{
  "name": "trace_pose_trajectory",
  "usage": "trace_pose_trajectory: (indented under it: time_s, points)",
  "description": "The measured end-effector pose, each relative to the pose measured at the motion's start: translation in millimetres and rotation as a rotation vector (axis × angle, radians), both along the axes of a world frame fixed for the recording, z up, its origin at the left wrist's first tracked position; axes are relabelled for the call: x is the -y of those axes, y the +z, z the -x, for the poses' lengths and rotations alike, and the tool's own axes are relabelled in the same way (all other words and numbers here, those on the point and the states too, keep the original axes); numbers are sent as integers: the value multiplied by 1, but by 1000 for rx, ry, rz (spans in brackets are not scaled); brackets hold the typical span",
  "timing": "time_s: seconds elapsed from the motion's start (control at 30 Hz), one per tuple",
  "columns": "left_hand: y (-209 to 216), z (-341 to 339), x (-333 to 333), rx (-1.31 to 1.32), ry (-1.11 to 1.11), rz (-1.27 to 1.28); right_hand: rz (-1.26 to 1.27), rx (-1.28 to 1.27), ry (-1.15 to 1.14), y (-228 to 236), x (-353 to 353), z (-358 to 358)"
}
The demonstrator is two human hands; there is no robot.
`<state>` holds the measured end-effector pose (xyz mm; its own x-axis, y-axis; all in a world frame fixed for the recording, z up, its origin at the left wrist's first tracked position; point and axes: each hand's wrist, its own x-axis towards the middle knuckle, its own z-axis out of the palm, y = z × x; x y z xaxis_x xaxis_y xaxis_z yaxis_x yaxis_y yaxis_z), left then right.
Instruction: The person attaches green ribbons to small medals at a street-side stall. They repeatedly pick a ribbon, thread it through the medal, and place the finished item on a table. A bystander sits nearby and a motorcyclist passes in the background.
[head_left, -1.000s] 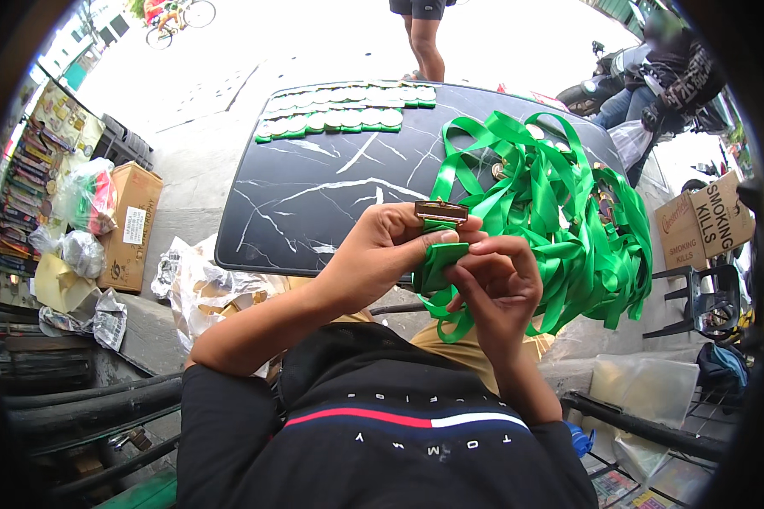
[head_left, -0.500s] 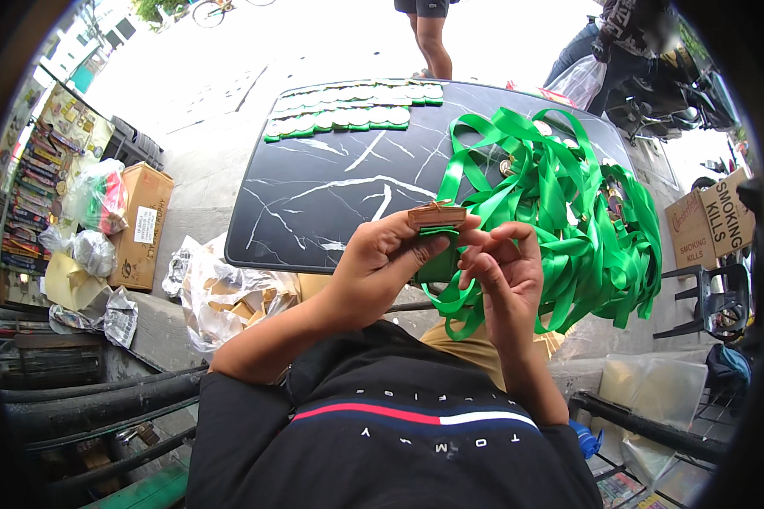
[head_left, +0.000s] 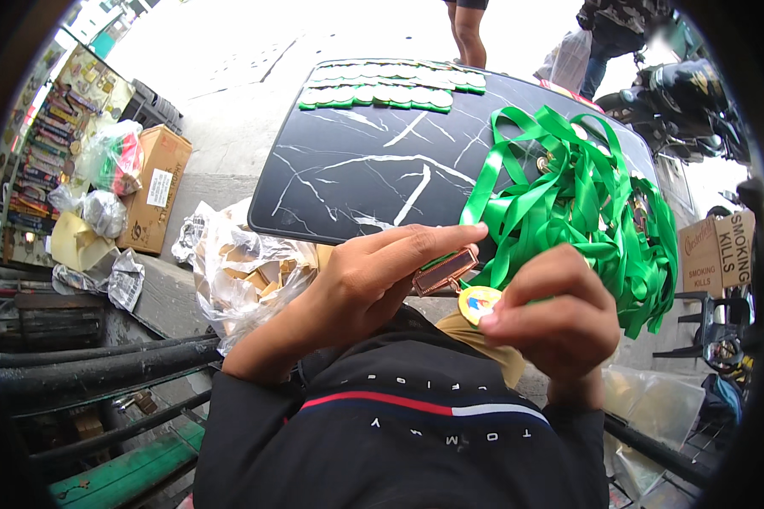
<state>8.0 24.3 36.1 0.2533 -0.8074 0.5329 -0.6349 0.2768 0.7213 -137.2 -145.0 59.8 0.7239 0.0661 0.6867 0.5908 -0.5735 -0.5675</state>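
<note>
Just past the near edge of the table, my left hand is closed on a flat copper-coloured bar, its index finger stretched along the top. A small link joins the bar to a round medal with a yellow rim and a coloured centre. My right hand pinches that medal's edge between thumb and fingers. Beyond my right hand lies a big tangled heap of shiny green ribbons, with several medals among them. Folded green ribbons with round medals lie in overlapping rows at the far left of the table.
The black marble-patterned table fills the middle. Left of it are a crumpled plastic bag of brown pieces and a cardboard box. Cartons and a dark plastic chair stand right. A person's legs show beyond the table.
My right hand has come nearer and now pinches the round medal. The copper bar has tilted in my left hand, its flat face showing. The whole view has shifted somewhat.
</note>
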Motion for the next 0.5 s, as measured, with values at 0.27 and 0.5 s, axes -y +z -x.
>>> trace_pose_trajectory:
  time_s: [0.27,0.5]
  points:
    - [-10,2,-2,88,-19,283,417,28,-258,24,-27,-4]
    - [-14,-1,-9,287,140,330,369,-271,-8,43,-14,-22]
